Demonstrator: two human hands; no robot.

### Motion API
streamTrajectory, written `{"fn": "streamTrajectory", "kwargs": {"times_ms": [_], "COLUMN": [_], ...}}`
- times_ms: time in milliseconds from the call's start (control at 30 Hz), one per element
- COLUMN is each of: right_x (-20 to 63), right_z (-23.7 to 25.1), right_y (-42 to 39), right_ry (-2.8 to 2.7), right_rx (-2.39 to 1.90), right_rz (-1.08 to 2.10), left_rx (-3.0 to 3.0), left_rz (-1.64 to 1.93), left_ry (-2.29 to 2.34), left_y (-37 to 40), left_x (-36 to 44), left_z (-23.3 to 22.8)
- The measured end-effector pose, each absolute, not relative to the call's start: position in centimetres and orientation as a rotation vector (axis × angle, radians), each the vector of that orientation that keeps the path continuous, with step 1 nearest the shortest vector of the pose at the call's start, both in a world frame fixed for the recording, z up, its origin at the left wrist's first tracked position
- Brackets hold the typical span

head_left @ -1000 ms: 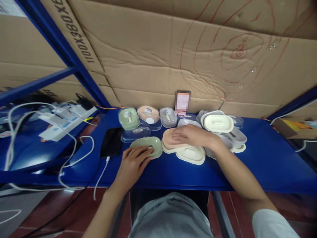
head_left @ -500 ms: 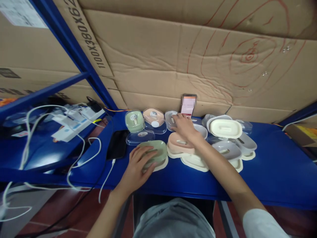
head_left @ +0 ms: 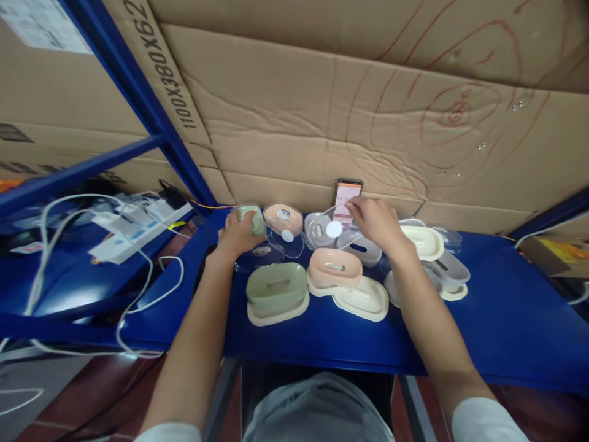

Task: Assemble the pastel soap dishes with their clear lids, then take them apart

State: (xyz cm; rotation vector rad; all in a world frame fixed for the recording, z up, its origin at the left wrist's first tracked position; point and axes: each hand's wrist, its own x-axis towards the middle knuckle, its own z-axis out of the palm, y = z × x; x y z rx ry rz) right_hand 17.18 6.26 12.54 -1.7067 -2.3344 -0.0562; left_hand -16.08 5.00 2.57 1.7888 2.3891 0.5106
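Note:
At the back left of the table, my left hand (head_left: pixel 238 233) is curled over a green soap box (head_left: pixel 251 216) with a clear cover, thumb on its far side. My right hand (head_left: pixel 378 222) pinches the edge of a clear lid (head_left: pixel 348 239), tilted up over a grey soap dish (head_left: pixel 317 232); a white round sticker shows in front of that dish. Nearer me, a green soap dish (head_left: pixel 277 283) rests on a cream tray (head_left: pixel 278 316). Beside it, a peach soap dish (head_left: pixel 335 267) partly overlaps another cream tray (head_left: pixel 363 299).
A covered peach soap box (head_left: pixel 283 218) and loose clear lids lie along the back. A lit phone (head_left: pixel 348 191) leans on the cardboard (head_left: pixel 276 123). Grey dishes (head_left: pixel 448 269) and a cream tray (head_left: pixel 421 242) are piled at right. Power strips (head_left: pixel 133 230) and white cables are at left.
My left hand has gone from the front green dish to the green box at the back. My right hand has moved right and up, and now holds a clear lid raised.

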Motion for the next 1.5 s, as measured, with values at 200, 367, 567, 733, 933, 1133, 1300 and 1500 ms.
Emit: {"fn": "streamTrajectory", "kwargs": {"times_ms": [200, 367, 567, 733, 933, 1133, 1300, 1500], "right_x": [19.8, 17.2, 11.1, 10.0, 10.3, 10.5, 11.3, 14.5], "right_z": [12.7, 11.6, 7.6, 5.0, 4.8, 6.2, 7.6, 11.0], "right_y": [7.7, 6.8, 6.0, 7.2, 7.5, 7.4, 8.1, 6.9], "right_ry": [-2.376, -2.477, -2.770, -2.815, -2.774, -2.624, -2.457, -2.468], "right_rx": [-2.046, -1.906, -1.537, -1.527, -1.525, -1.541, -1.402, -1.097], "right_rz": [-0.102, -0.178, -0.036, 0.098, 0.165, 0.163, 0.196, 0.270], "left_rx": [1.762, 1.772, 1.717, 1.625, 1.630, 1.837, 1.959, 1.922], "left_rz": [0.625, 0.739, 0.803, 0.822, 0.857, 0.700, 0.572, 0.547], "left_ry": [2.453, 2.419, 2.397, 2.439, 2.470, 2.332, 2.218, 2.286], "left_y": [4.5, 4.6, 4.5, 4.4, 4.5, 4.6, 4.6, 4.4], "left_x": [-15.9, -16.3, -16.6, -16.7, -17.2, -17.9, -18.5, -19.1], "left_z": [1.6, 1.3, 0.9, 0.6, 0.3, -0.5, -0.5, -0.4]}}
